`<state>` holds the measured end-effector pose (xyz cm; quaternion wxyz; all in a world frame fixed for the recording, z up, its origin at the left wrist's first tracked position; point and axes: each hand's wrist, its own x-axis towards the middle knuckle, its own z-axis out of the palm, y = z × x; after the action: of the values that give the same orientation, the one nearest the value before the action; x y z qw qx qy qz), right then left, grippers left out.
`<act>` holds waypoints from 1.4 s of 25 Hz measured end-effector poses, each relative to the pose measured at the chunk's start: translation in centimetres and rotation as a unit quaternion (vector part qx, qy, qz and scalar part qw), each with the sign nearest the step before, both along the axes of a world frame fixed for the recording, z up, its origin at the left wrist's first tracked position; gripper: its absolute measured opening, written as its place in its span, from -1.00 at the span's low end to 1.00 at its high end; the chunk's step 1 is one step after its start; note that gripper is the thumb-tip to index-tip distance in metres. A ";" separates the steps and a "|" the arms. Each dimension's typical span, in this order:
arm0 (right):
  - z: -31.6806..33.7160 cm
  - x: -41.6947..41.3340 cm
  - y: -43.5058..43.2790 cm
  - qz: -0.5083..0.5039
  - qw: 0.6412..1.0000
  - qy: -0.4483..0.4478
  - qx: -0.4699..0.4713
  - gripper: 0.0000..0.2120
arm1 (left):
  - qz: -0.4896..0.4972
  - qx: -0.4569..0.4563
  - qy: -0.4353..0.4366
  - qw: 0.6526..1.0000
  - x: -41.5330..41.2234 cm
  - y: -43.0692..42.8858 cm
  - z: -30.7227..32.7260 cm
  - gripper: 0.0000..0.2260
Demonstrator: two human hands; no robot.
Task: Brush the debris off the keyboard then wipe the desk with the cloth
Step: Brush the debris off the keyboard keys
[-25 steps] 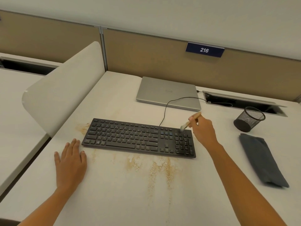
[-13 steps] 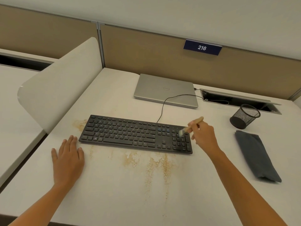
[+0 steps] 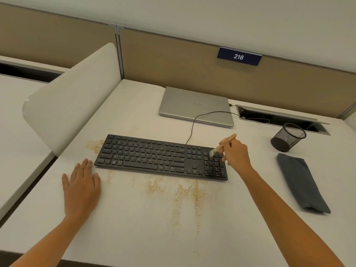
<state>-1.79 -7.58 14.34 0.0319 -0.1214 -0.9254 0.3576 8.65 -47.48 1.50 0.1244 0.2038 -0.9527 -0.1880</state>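
Observation:
A black keyboard (image 3: 154,157) lies across the middle of the white desk (image 3: 134,228). My right hand (image 3: 236,154) grips a small wooden-handled brush (image 3: 223,144), its pale bristles touching the top of the number pad. My left hand (image 3: 81,186) rests flat on the desk, fingers straight, just off the keyboard's near left corner. Tan debris (image 3: 189,193) is scattered on the desk in front of the keyboard, with a smaller patch of debris (image 3: 95,145) at its far left corner. A folded dark grey cloth (image 3: 300,183) lies on the right.
A shut silver laptop (image 3: 194,106) sits behind the keyboard, whose cable (image 3: 194,122) loops toward a cable slot (image 3: 279,118). A black mesh cup (image 3: 289,136) stands beyond the cloth. A white divider panel (image 3: 67,99) rises along the desk's left edge.
The brush tip has slid a little toward me and down onto the number pad keys. My left hand stays flat in place. The view has shifted slightly.

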 end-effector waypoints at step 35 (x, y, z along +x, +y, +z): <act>-1.3 5.7 1.2 -0.101 0.992 0.043 -0.057 -0.71 | -0.005 -0.016 0.024 1.000 -0.3 -0.2 -0.3 -0.46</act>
<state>3.94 -6.42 13.06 0.1004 -0.2002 -0.8844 0.4096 8.37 -47.63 1.25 0.1494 0.1928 -0.9534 -0.1779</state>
